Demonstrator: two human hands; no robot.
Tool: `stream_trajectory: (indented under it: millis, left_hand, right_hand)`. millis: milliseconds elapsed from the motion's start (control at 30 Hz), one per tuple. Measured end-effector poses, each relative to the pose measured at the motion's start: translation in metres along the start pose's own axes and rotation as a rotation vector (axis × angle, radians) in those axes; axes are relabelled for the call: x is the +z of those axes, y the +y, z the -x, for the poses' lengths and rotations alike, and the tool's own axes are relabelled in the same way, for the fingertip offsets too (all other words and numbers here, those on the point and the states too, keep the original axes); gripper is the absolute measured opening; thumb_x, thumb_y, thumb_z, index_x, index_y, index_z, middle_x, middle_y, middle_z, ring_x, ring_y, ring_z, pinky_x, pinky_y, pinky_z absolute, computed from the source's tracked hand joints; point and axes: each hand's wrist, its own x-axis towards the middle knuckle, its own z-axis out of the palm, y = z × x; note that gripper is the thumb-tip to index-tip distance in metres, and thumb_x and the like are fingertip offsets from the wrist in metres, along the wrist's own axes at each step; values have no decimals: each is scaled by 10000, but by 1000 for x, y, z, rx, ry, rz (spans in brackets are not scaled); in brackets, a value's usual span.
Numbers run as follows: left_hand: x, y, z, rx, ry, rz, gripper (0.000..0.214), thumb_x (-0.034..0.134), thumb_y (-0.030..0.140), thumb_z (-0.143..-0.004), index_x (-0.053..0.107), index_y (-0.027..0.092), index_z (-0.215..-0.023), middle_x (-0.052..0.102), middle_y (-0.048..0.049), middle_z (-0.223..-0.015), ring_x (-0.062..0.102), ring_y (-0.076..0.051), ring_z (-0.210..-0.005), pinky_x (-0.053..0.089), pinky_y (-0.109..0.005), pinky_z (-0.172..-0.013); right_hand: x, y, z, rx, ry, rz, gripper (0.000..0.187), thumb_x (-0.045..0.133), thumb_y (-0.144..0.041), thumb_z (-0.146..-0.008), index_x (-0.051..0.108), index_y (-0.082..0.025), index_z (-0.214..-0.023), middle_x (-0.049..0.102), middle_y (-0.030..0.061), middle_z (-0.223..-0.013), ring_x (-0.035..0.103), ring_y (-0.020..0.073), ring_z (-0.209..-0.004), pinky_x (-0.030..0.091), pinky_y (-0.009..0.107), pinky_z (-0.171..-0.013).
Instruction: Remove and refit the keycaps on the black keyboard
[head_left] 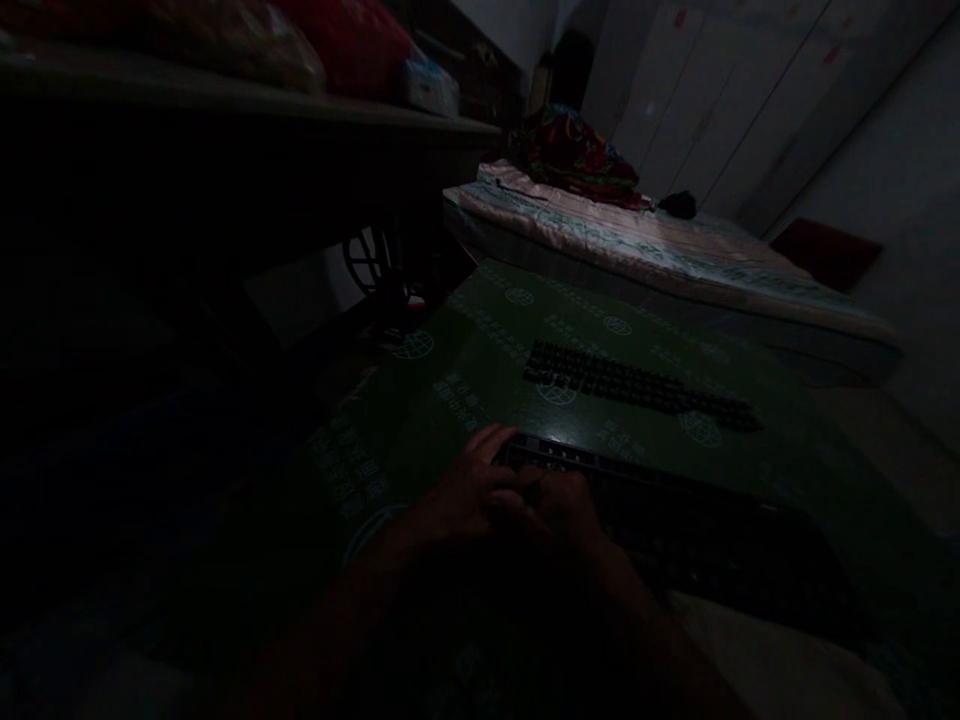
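Observation:
A black keyboard [712, 515] lies across a green board, its left end under my hands. My left hand [476, 485] grips that end, fingers bent over the upper left corner. Close beside it, my right hand [566, 500] is closed with curled fingers over the keyboard's left part; what its fingertips hold is hidden in the dark. Small pale spots show on the keyboard just above my right hand. Beyond the keyboard, several dark keycaps [637, 385] stand in rows on the board.
The green board [465, 390] carries pale printed globes and lettering. A pale cloth [772, 650] lies below the keyboard. At the left stands a dark table [360, 115] with bags on top. A bed [675, 245] with bundled fabric [577, 155] is behind. The room is very dim.

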Motion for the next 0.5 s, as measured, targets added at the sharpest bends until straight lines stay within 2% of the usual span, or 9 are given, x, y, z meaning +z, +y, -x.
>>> stream_trajectory:
  millis: [100,267,367,500]
  left_hand:
    - [3,-2,-1,7,20,-4,206,627,264,-720,690,189,-901,307,-100,-1431,198,-372,-1319,207,-528,-1068]
    - [4,-3,-1,29,14,30,126,635,234,-704,689,192,-810,446,-81,-1338,250,-332,-1307,204,-503,-1081]
    - [6,-4,-1,5,24,56,183,649,228,-686,690,197,-862,406,-84,-1367,268,-332,-1298,238,-495,-1068]
    - [10,-6,-1,31,54,81,263,675,231,-670,680,251,-932,366,-39,-1399,272,-310,-1300,246,-483,-1068]
  right_hand:
    - [-1,1,0,44,52,-67,413,437,-498,-849,655,-173,-719,631,28,-586,545,122,-513,344,215,-476]
    - [-1,5,-2,84,60,-135,418,437,-504,-836,575,-173,-619,586,16,-564,499,109,-515,347,204,-471]
    - [0,7,-2,110,66,-150,404,441,-489,-833,552,-175,-604,555,2,-534,472,100,-486,344,205,-466]
    - [-1,9,-2,138,82,-188,377,471,-468,-818,542,-182,-584,534,-13,-514,473,98,-476,339,200,-455]
